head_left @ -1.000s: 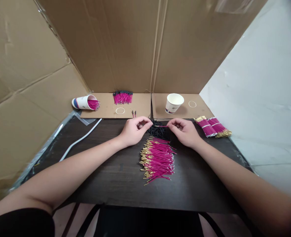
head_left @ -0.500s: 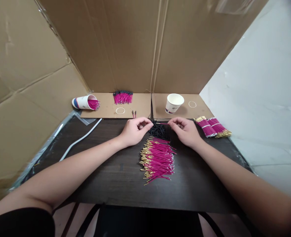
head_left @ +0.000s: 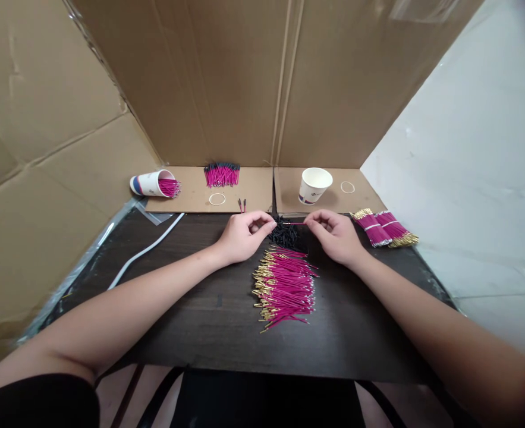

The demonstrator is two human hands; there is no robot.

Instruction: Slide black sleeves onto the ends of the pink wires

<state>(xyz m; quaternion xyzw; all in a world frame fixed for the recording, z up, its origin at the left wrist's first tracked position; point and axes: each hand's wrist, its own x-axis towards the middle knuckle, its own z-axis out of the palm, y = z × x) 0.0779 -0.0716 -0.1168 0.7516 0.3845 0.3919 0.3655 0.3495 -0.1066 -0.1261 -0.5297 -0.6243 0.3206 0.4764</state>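
Between finger and thumb of my right hand (head_left: 333, 235) is the end of a short magenta wire (head_left: 296, 223), which points left with its metal tip. My left hand (head_left: 248, 236) is pinched closed just left of that tip; what its fingertips hold is too small to make out. Under the wire lies a heap of small black sleeves (head_left: 285, 235). Nearer to me is a pile of loose magenta wires (head_left: 286, 288), gold ends left and silver ends right.
Behind my left hand are two black-capped wires (head_left: 242, 205), a row of capped wires (head_left: 222, 175) and a rubber band (head_left: 217, 199). A tipped paper cup (head_left: 146, 184) holds wires at left. An upright cup (head_left: 314, 187) and banded bundles (head_left: 378, 228) are right. Cardboard walls (head_left: 217, 83) enclose the table.
The metal tip of the wire shows slightly further right, with a little more of it visible between the hands. Both hands stay almost where they were.
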